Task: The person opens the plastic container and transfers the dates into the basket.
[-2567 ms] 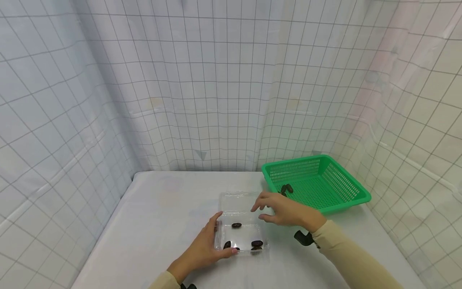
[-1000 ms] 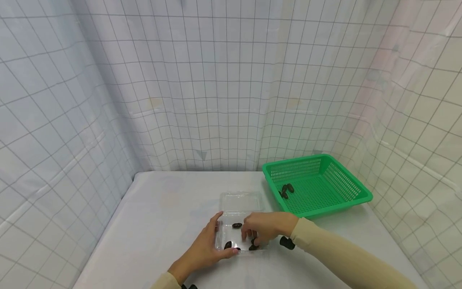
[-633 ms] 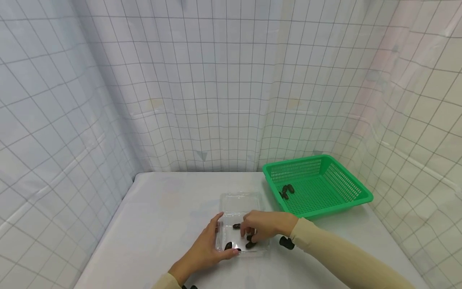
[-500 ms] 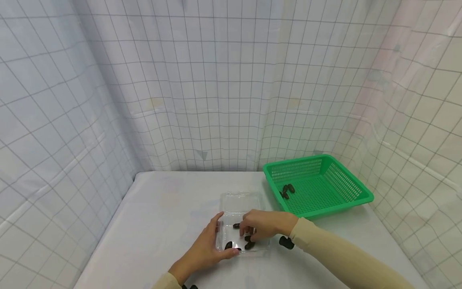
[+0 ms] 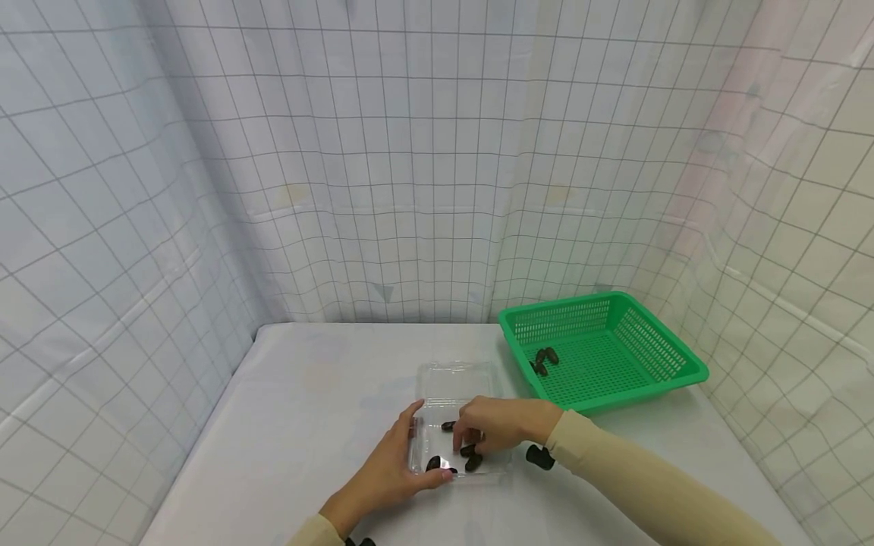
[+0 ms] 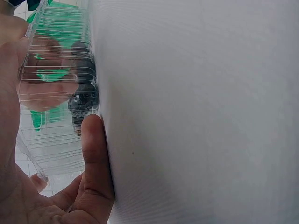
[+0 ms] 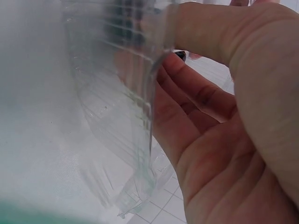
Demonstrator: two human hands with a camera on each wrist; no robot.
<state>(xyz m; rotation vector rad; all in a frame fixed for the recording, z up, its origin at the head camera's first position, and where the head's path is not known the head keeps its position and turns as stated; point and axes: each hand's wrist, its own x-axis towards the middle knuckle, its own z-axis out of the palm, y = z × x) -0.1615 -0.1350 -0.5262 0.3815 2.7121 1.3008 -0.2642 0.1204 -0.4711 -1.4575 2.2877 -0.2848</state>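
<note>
Small dark oval pieces (image 5: 471, 457), lower centre, lying in the clear plastic clamshell tray (image 5: 452, 377), long axes roughly left-right | right hand (image 5: 498, 425) directly above them, fingers curled down, pinching one | left hand (image 5: 396, 472) at the tray's left rim, fingers relaxed, bracing it | green perforated plastic basket (image 5: 655, 345) upper right, well apart.

Clear plastic tray (image 5: 447, 379), open, flat on table, dark dates (image 5: 471, 456) inside
</note>
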